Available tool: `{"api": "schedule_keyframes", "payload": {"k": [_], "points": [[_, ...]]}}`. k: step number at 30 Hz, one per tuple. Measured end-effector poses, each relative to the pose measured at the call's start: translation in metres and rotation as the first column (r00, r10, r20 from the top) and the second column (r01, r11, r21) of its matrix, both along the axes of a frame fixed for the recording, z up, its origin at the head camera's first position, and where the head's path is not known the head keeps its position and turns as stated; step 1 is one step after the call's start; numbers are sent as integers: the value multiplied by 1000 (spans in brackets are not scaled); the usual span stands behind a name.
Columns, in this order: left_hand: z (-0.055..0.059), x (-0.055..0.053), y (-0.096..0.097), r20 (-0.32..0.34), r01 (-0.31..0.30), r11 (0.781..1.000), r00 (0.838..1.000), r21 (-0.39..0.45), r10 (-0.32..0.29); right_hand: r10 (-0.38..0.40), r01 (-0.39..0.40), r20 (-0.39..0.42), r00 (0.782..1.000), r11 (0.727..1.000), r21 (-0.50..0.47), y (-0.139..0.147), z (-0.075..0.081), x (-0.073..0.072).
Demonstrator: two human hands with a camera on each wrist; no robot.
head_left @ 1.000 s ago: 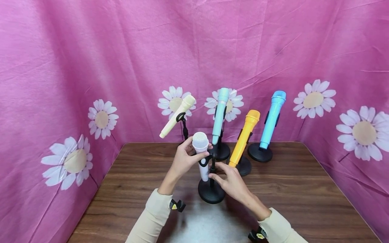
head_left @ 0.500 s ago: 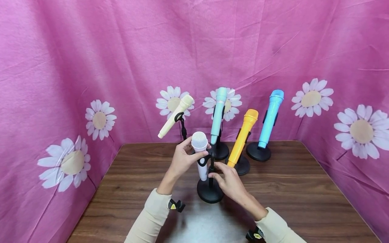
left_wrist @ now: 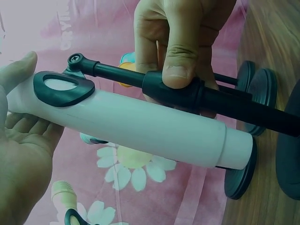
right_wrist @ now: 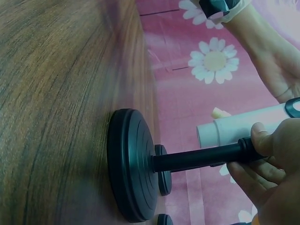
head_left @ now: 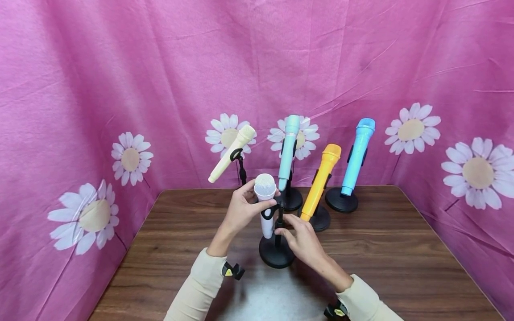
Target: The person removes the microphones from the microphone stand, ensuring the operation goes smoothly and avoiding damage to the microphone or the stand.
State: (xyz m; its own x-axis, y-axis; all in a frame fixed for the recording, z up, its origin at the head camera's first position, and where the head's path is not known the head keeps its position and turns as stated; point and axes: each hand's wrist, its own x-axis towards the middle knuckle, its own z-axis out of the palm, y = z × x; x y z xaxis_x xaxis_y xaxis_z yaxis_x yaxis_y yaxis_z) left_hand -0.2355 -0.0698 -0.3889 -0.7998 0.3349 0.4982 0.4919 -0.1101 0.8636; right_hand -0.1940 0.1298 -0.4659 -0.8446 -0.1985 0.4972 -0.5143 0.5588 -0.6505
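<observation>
A white microphone (head_left: pixel 265 189) leans in the ring-shaped clip (left_wrist: pixel 63 89) of a black desk stand (head_left: pixel 277 253), its mesh head up. My left hand (head_left: pixel 243 208) holds this microphone just below the head, thumb across its front. Lower down, my right hand (head_left: pixel 304 238) pinches the stand's pole at the thick collar (left_wrist: pixel 173 91) between thumb and fingers. In the right wrist view the round base (right_wrist: pixel 133 164) stands on the wooden table, and the white handle (right_wrist: pixel 239 125) runs beside the pole.
Behind stand a cream microphone (head_left: pixel 232 154), a mint one (head_left: pixel 289 151), a yellow one (head_left: pixel 321 180) and a blue one (head_left: pixel 358 156), each on a black stand. The wooden table (head_left: pixel 180 249) meets a pink daisy-print cloth (head_left: pixel 180 89) at the back and sides.
The head view shifts slightly. Both hands keep their hold on the white microphone and the stand's collar, with hardly any movement.
</observation>
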Motion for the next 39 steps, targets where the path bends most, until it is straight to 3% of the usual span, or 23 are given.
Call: {"api": "schedule_keyframes", "payload": {"k": [9,23,33,39], "points": [[0,-1,-1,8,-27,1000,1000,7,27,0,1,34,999,1000,-9,-3,3,1],[-1,-2,-4,5,-15,999,1000,37,15,-11,12,57,998,1000,-6,-7,4,2],[19,-6,-2,-29,28,992,999,123,-24,-13,13,46,999,1000,-8,-6,5,0],[24,-9,-1,-57,33,990,998,140,-25,-3,4,61,998,1000,-14,-7,4,0]]}}
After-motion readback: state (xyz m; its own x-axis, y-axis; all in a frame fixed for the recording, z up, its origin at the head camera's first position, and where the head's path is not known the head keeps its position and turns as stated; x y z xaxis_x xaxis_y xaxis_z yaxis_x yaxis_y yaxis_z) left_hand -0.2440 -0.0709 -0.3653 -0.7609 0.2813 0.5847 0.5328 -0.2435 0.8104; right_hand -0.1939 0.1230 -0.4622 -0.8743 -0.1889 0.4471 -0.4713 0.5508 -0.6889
